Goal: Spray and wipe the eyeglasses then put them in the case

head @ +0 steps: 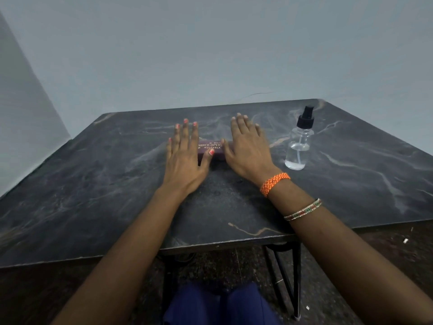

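maroon case point(212, 150) half hidden under flat left hand point(185, 158) and right hand point(248, 151), fingers straight

A plain corner with a dark marble desk point(93, 184)

Pale grey-blue walls point(210, 55) meet at the left; black metal legs point(296, 277) stand on a dark speckled floor point(375, 266).

A single wide-angle view is taken from the head, directed forward and down across the dark marbled stone surface point(93, 184). The near edge is crossed low in the view, the far edge is met by the pale grey wall point(210, 55), and straight lines are bowed.
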